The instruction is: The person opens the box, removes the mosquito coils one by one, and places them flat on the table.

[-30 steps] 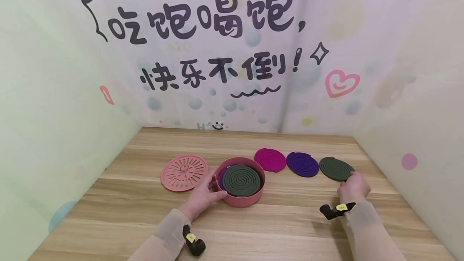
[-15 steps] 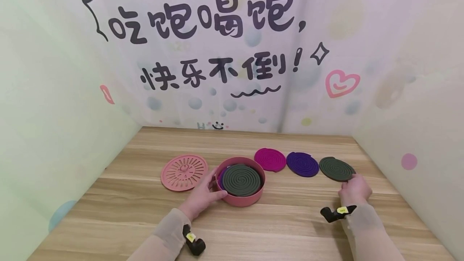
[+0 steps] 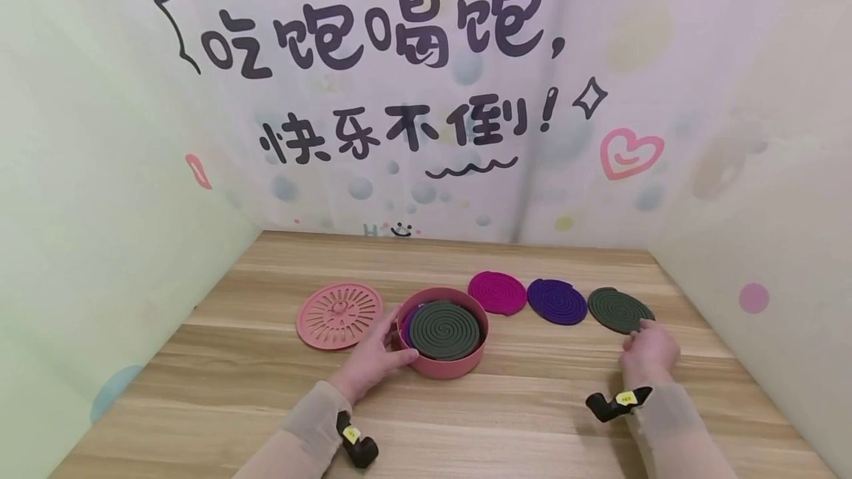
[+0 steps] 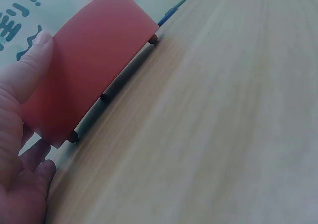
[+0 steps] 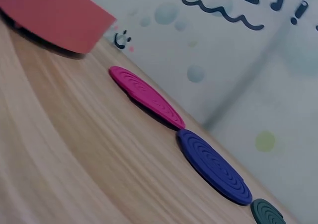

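A round pink mosquito-coil box point(image 3: 444, 368) stands uncovered on the table in the head view. Inside, a dark green mosquito coil point(image 3: 444, 330) lies on top, with a purple edge showing beneath it on the left. My left hand point(image 3: 373, 361) grips the box's left side; the left wrist view has its thumb point(image 4: 36, 60) against the pink wall. At the right, my right hand point(image 3: 648, 352) is at the near edge of another dark green coil point(image 3: 620, 310), which lies flat; its fingertips are partly hidden. No part of that hand appears in the right wrist view.
Left of the box lies its slotted pink lid point(image 3: 340, 316). A magenta coil point(image 3: 497, 293) and a blue-purple coil point(image 3: 557, 301) form a row with the green one on the wooden table point(image 3: 506, 420). Printed cloth walls point(image 3: 426, 198) enclose the back and sides.
My right hand has shifted slightly toward me from the green coil's edge, while the coil stays in place. My left hand and the box look unmoved.
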`<state>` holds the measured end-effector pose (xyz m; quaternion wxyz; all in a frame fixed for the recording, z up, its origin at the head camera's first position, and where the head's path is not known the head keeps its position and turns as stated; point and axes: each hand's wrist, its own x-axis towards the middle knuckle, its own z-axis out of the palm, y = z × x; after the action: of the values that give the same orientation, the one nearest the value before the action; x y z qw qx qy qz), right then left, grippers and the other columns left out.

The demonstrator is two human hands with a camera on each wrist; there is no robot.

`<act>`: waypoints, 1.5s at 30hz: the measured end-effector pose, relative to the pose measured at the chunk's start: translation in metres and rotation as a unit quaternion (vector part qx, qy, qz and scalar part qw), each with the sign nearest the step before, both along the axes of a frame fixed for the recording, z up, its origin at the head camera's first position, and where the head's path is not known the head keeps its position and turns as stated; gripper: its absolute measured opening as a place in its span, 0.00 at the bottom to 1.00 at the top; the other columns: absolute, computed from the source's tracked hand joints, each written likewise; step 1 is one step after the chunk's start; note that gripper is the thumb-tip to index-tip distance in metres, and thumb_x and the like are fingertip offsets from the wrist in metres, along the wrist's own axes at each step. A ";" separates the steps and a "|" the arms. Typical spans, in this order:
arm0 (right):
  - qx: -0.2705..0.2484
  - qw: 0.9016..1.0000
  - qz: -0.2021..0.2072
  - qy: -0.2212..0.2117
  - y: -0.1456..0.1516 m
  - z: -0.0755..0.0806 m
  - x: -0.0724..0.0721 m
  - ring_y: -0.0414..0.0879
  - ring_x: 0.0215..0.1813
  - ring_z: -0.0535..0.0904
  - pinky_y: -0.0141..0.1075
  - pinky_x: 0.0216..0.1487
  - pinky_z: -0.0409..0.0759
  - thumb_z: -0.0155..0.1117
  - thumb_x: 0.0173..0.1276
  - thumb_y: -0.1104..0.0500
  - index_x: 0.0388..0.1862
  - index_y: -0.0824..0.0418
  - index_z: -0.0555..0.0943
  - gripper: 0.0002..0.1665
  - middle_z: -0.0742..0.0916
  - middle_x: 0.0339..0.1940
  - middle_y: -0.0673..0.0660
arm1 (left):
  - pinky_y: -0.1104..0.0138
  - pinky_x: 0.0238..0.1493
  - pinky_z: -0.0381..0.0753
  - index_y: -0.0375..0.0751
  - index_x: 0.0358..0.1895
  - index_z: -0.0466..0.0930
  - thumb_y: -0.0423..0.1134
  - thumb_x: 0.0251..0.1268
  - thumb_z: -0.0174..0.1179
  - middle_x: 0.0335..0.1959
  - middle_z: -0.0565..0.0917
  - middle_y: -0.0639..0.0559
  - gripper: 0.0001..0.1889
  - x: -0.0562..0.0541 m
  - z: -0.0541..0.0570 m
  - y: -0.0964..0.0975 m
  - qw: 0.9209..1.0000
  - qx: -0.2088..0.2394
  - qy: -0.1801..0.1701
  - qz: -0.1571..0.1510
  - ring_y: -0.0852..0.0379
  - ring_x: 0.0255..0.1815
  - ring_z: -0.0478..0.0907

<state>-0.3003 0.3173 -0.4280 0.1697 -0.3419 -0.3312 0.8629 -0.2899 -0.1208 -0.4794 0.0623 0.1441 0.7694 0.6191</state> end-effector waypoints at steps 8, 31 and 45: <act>0.196 0.975 0.105 0.002 -0.034 -0.002 -0.002 0.38 0.48 0.70 0.23 0.43 0.75 0.50 0.74 0.56 0.72 0.60 0.57 0.31 0.71 0.48 0.46 | 0.49 0.71 0.57 0.51 0.76 0.53 0.43 0.55 0.71 0.74 0.58 0.46 0.46 0.000 0.002 0.001 1.000 -0.001 -0.003 0.005 0.43 0.74 0.56; 0.310 0.888 0.318 0.121 -0.140 0.016 0.002 0.60 0.67 0.63 0.48 0.72 0.60 0.49 0.74 0.65 0.71 0.77 0.50 0.34 0.61 0.69 0.72 | 0.48 0.71 0.56 0.46 0.76 0.52 0.40 0.56 0.70 0.74 0.57 0.43 0.46 0.000 0.000 0.002 1.000 0.002 0.002 0.007 0.41 0.73 0.55; 0.361 0.843 0.383 0.114 -0.180 0.020 -0.008 0.63 0.64 0.70 0.51 0.68 0.66 0.57 0.69 0.66 0.67 0.75 0.60 0.31 0.71 0.63 0.73 | 0.50 0.72 0.55 0.48 0.76 0.53 0.44 0.54 0.71 0.74 0.58 0.45 0.47 0.001 -0.002 0.001 1.000 0.007 0.005 0.004 0.43 0.74 0.55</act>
<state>-0.3079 0.1374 -0.4084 -0.0268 -0.0019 -0.7023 0.7113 -0.2891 -0.1202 -0.4814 0.0546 0.1446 0.7657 0.6243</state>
